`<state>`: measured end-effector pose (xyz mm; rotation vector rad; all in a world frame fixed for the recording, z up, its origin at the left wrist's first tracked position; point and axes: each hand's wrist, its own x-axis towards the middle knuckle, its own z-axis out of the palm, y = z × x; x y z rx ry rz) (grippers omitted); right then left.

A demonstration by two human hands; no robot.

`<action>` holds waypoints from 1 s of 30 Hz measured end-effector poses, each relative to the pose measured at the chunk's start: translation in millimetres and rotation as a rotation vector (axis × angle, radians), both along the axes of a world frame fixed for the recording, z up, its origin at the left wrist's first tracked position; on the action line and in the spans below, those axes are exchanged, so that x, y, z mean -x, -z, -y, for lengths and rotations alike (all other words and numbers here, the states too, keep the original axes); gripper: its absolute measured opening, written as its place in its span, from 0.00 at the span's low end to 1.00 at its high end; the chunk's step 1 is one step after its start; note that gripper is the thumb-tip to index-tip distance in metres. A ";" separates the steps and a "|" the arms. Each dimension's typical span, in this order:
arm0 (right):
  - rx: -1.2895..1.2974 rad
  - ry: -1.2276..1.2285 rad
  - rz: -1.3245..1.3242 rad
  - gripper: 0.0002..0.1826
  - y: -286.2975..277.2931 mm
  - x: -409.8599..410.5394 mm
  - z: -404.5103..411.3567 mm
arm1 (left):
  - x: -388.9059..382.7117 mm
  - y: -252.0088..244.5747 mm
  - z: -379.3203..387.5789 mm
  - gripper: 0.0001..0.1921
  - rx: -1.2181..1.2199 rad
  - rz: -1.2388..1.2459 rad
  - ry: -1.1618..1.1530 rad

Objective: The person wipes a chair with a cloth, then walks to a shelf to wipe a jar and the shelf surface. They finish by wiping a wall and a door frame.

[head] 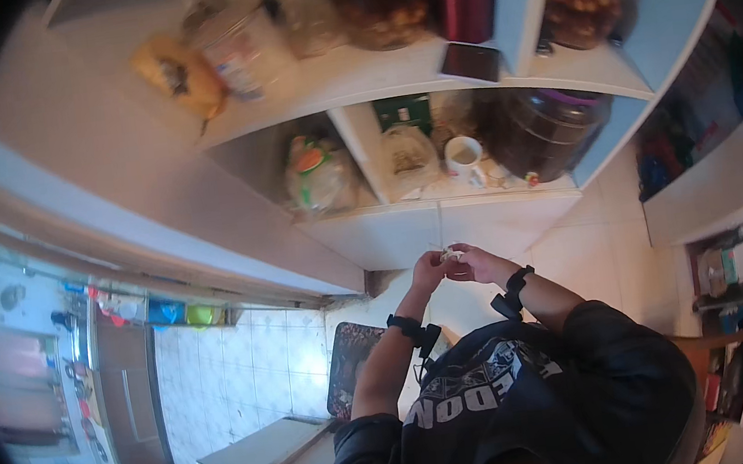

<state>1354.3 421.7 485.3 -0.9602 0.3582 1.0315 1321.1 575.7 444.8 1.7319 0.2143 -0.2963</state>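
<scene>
In front of my chest, my left hand [428,271] and my right hand [480,264] meet, fingertips close together. Between them they pinch a small whitish object [450,256], mostly covered by the fingers; its exact kind is too small to tell. Both hands are level with the front of a white shelf cabinet [378,231]. On its lower shelf, just beyond my hands, stand a white mug [463,152], a clear plastic bag with something pale inside [408,158] and a large dark jar with a purple rim [553,126].
A phone-like dark slab [472,61] lies at the upper shelf's edge. Glass jars of dark liquid [385,4] and a yellow packet [178,75] stand on that shelf. A bagged bundle [316,176] fills the lower left compartment. A patterned mat [352,359] lies by a doorway.
</scene>
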 end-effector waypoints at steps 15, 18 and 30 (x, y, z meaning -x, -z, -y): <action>-0.065 -0.304 0.065 0.13 2.1 -6.7 -106.9 | 10.9 -155.5 -86.8 0.09 -0.170 0.641 -0.367; -0.057 -0.222 0.050 0.09 10.5 -26.4 -85.2 | -11.7 -238.5 -76.7 0.12 -0.253 0.846 -0.372; 0.063 -0.099 0.179 0.09 -1.3 -69.1 26.2 | -90.4 -352.1 19.5 0.18 -0.770 1.323 -0.232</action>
